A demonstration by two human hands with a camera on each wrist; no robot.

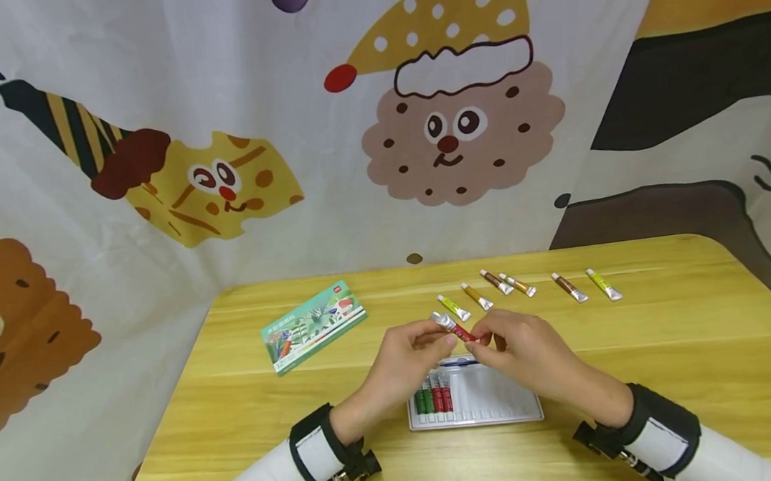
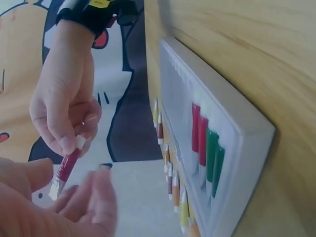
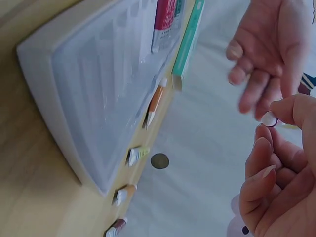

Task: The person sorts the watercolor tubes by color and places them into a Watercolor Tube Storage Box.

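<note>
A red paint tube (image 1: 462, 332) with a white cap and a silver crimped end is held above a white plastic tray (image 1: 505, 389). My right hand (image 1: 535, 345) pinches it near the cap between thumb and forefinger. Around the silver end, my left hand (image 1: 400, 355) is loosely spread; in the left wrist view its fingers (image 2: 96, 202) are blurred and do not appear to grip. Below, the tray's left side holds red tubes (image 2: 203, 131) and green tubes (image 2: 212, 155) side by side, with bare slots to their right.
Several loose paint tubes lie behind the tray, including a yellow-green one (image 1: 454, 307), a brown one (image 1: 569, 287) and an ochre one (image 1: 477, 297). A green paint box (image 1: 314, 326) lies at the back left of the wooden table (image 1: 238, 426). A cartoon-printed cloth (image 1: 333, 228) hangs behind.
</note>
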